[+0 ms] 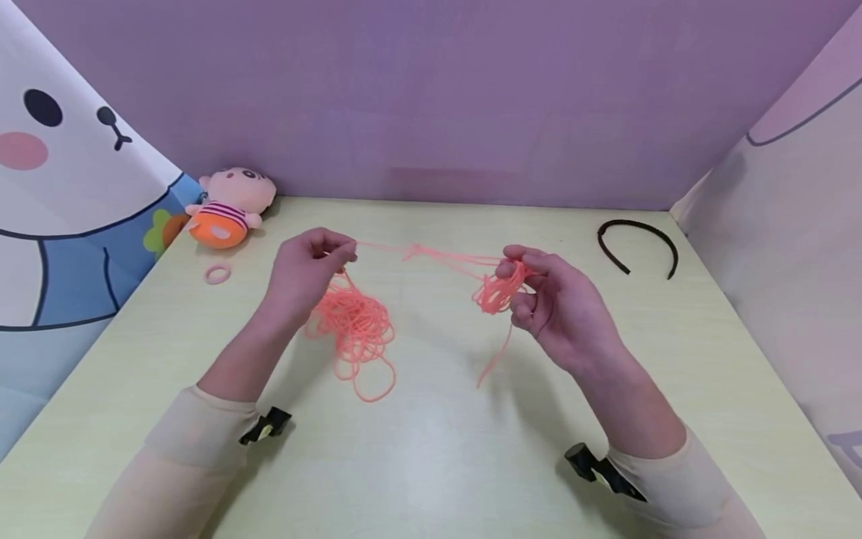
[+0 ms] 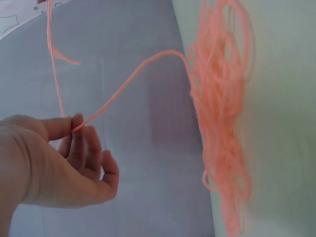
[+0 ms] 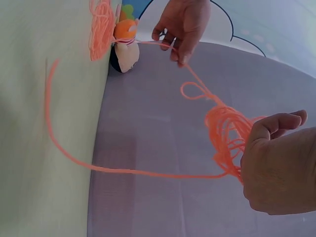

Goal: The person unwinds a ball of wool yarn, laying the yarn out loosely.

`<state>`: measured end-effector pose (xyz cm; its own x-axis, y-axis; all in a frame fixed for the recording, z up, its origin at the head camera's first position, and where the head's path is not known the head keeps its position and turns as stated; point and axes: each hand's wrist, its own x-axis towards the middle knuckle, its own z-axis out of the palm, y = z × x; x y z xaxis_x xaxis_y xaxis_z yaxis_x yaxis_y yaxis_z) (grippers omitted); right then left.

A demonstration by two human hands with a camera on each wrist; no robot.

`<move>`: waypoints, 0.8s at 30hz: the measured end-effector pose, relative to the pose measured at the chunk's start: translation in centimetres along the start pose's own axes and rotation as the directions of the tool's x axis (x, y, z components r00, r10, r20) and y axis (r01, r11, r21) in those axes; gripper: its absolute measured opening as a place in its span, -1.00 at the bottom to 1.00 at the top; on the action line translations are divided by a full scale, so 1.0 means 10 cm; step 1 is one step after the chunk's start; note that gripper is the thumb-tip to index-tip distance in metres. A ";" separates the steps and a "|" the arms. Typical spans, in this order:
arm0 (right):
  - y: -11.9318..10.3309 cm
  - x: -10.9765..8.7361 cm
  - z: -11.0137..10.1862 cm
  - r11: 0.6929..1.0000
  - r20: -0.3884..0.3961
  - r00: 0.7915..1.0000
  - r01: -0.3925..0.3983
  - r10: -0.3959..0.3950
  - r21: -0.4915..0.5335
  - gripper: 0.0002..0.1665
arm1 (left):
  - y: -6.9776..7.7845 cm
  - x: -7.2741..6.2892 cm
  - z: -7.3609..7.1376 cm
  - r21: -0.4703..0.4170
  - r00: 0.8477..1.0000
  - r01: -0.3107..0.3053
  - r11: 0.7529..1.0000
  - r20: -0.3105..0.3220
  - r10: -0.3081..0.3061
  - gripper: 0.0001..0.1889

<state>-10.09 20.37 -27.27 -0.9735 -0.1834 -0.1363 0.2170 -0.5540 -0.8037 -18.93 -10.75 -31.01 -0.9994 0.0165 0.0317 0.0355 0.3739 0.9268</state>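
Biggest worry: pale green worktop (image 1: 431, 449) heap of coral string (image 1: 353, 329) snagging tighter if pulled taut. Left hand (image 1: 306, 269) pinching one strand, grip together; right hand (image 1: 559, 307) clamped round a small bundle. Knot (image 1: 414, 252) midway hard to read; right fingertips hidden.

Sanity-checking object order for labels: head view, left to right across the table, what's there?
Plush toy → pink hair tie → left hand → tangled orange string pile → right hand → black headband.
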 end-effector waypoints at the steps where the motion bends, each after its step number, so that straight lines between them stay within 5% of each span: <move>1: 0.00 0.00 0.00 1.000 -0.011 1.000 0.001 -0.001 -0.014 -0.77 | 0.01 0.00 -0.02 -0.021 0.999 -0.001 1.000 -0.034 0.000 -0.73; 6: -0.02 0.03 0.00 0.995 -0.078 0.997 0.010 -0.018 -0.097 -0.73 | 0.05 0.00 -0.11 -0.108 0.982 -0.028 0.994 -0.189 0.007 -0.71; 12: -0.05 0.04 -0.01 0.980 -0.146 0.987 0.031 -0.061 -0.198 -0.70 | 0.07 0.00 -0.20 -0.239 0.941 -0.078 0.968 -0.338 -0.008 -0.76; 19: -0.05 0.07 -0.04 0.966 -0.177 0.974 0.093 -0.138 -0.240 -0.71 | 0.11 -0.01 -0.25 -0.371 0.910 -0.137 0.918 -0.412 -0.031 -0.72; 24: -0.05 0.07 -0.06 0.977 -0.180 0.973 0.109 -0.142 -0.181 -0.73 | 0.13 -0.01 -0.28 -0.407 0.898 -0.149 0.901 -0.438 -0.049 -0.70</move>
<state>-10.90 20.96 -27.31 -0.9913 0.0466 -0.1230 0.0928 -0.4148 -0.9052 -18.79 -12.89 -28.76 -0.9004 -0.4095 0.1466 0.1798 -0.0435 0.9827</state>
